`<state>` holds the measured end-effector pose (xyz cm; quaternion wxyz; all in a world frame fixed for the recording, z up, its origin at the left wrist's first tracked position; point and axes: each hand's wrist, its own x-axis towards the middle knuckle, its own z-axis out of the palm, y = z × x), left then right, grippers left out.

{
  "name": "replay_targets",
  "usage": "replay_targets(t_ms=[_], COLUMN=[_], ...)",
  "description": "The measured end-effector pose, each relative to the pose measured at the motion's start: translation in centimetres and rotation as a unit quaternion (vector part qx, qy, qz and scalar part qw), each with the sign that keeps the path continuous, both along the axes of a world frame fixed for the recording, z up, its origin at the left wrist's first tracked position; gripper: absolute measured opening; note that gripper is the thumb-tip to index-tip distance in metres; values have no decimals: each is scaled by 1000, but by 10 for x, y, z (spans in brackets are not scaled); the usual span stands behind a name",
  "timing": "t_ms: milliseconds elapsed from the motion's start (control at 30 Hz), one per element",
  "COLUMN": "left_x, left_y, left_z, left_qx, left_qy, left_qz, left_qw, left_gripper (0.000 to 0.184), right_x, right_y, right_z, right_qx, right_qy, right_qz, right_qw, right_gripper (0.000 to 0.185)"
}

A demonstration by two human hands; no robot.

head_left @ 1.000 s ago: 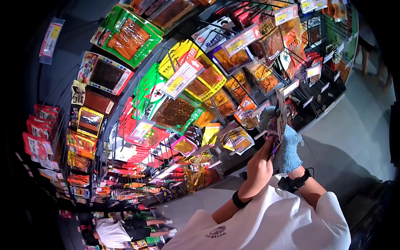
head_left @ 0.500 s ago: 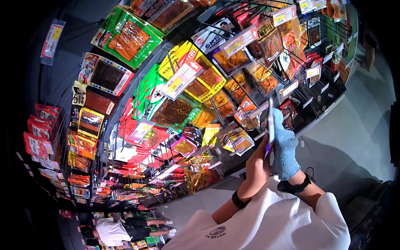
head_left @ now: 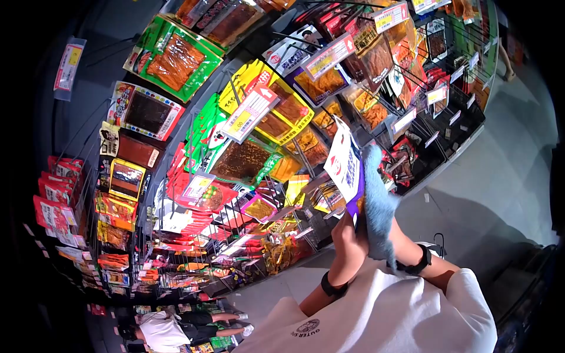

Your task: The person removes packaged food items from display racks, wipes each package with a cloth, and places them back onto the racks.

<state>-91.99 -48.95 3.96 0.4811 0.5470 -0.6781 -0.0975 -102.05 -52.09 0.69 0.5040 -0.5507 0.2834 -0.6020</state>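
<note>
My left hand (head_left: 348, 244) grips the lower end of a white and purple snack packet (head_left: 346, 165), which stands nearly upright in front of the rack. A fuzzy blue cloth (head_left: 378, 203) lies along the packet's right side. My right hand (head_left: 402, 238) is behind and inside this cloth, pressing it towards the packet; its fingers are hidden. Black bands circle both wrists.
Hooks on the tall rack carry several snack packets, among them a green one (head_left: 176, 59) and a yellow one (head_left: 273, 106). Price tags (head_left: 250, 113) stick out from the hooks. Grey floor (head_left: 471, 188) lies to the right. Another person (head_left: 165, 329) is at lower left.
The packet has turned from edge-on so its white printed face shows. Both hands have shifted left and slightly down, and the blue cloth now hangs lower past the right wrist.
</note>
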Motion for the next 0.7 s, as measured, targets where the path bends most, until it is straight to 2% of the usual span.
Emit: replay_targets(t_ms=[33, 100, 167, 200, 267, 367, 433, 467, 500, 533, 600, 633, 700], left_x=[2, -3, -9, -9, -5, -3, 1, 7, 14, 22, 39, 55, 72], left_y=[7, 11, 16, 16, 19, 20, 24, 28, 27, 26, 23, 19, 16], left_z=[2, -2, 1, -1, 4, 14, 22, 34, 37, 41, 52, 45, 41], left_qx=[57, 65, 90, 45, 46, 29, 82, 176, 189, 212, 265, 287, 284], left_qy=[-24, 3, 18, -8, -17, -21, 24, 64, 115, 176, 285, 332, 401], left_qz=[-6, -29, -22, -18, -36, -50, -36, -38, -58, -85, -120, -139, -117], left_qw=[998, 997, 995, 999, 998, 998, 996, 982, 974, 958, 913, 888, 863], left_gripper=[35, 29, 28, 23, 25, 23, 22, 20, 19, 19, 23, 34, 42], right_x=[-3, 1, -1, -1, 1, 7, 13, 15, 14, 13, 4, 1, -6], right_y=[3, -3, -12, -14, -17, -19, -33, -41, -50, -46, -38, -35, -28], right_z=[11, 7, -2, -10, -21, -26, -53, -70, -67, -64, -44, -34, -15], right_qx=[-43, -24, 20, 68, 144, 227, 228, 229, 238, 279, 243, 208, 135], right_qy=[14, 31, -21, -73, -163, -219, -295, -332, -382, -411, -333, -282, -177], right_qz=[4, -43, -51, -32, 4, 47, 120, 161, 236, 239, 239, 231, 204], right_qw=[999, 998, 998, 995, 976, 948, 920, 901, 861, 834, 879, 908, 953], right_gripper=[48, 49, 45, 42, 36, 34, 35, 36, 37, 37, 37, 37, 37])
